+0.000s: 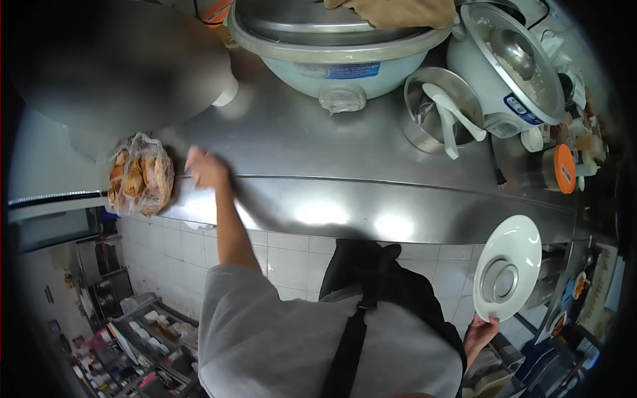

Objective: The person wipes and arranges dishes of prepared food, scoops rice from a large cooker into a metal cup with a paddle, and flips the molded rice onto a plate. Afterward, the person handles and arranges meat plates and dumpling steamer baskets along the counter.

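Note:
My right hand grips the lower rim of a white oval plate, held out past the front edge of the counter. A small round metal cup sits on the plate. My left hand is over the steel counter, blurred, so its fingers cannot be made out clearly. Just left of it, a clear plastic bag of golden-brown food pieces lies at the counter's edge. A gap shows between the hand and the bag.
Across the back of the steel counter stand a large rice cooker with a cloth on its lid and an open cooker holding rice and a metal bowl. A steel pot holds white spoons. An orange-lidded jar stands right.

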### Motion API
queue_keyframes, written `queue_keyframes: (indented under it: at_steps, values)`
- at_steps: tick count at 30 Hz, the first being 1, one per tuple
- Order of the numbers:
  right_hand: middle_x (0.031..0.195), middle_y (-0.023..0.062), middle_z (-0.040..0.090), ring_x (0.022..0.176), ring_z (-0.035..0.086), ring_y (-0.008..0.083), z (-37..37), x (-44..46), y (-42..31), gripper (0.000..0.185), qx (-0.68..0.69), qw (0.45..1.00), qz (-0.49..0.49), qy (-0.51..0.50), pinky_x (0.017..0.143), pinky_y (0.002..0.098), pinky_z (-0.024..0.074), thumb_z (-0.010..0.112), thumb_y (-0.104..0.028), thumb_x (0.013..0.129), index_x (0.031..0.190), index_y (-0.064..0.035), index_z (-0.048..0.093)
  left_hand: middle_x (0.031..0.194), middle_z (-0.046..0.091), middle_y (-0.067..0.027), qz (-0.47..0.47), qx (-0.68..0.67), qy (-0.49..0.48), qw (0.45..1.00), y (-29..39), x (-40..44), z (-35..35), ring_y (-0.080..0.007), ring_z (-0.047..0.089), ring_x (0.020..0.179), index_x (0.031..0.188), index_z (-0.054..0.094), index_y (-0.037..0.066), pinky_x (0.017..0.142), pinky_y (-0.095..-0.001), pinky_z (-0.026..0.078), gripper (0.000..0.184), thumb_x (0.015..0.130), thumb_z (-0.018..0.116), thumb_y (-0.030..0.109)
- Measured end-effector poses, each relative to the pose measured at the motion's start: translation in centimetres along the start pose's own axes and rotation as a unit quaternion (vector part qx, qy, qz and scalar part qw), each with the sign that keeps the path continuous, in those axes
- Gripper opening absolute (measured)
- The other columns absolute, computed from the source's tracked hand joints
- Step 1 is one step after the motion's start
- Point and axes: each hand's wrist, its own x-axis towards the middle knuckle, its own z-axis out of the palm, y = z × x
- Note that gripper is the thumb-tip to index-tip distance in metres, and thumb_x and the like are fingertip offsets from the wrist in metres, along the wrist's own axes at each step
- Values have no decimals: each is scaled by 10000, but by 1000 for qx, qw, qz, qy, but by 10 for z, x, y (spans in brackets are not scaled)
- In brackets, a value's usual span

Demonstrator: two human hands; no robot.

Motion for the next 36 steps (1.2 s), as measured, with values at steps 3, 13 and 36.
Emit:
queue_keyframes:
  at_steps: [3,13,36]
  values:
    - [1296,201,517,1161,548,344,-20,2,-2,544,49,998,2,-49,973,494,503,496,22,757,1294,64,418,1169,550,-166,288,-279,21,916,126,-12,19,-279,527,1071,1203,517,6,940,-384,386,349,980,396,245]
    - [1212,198,575,1061,611,340,-27,-74,18,485,58,993,-96,-21,876,478,564,505,10,766,1247,53,457,1068,650,-83,556,-608,-516,235,300,-306,-238,-236,576,1048,972,666,55,914,-335,431,205,810,542,56]
    - [1179,151,596,990,648,311,-176,-33,-38,508,179,954,-141,196,708,448,619,520,-72,731,1232,-5,469,957,605,-78,141,-799,-501,301,616,-427,-253,-173,575,905,919,601,39,804,-333,461,298,1001,384,226]
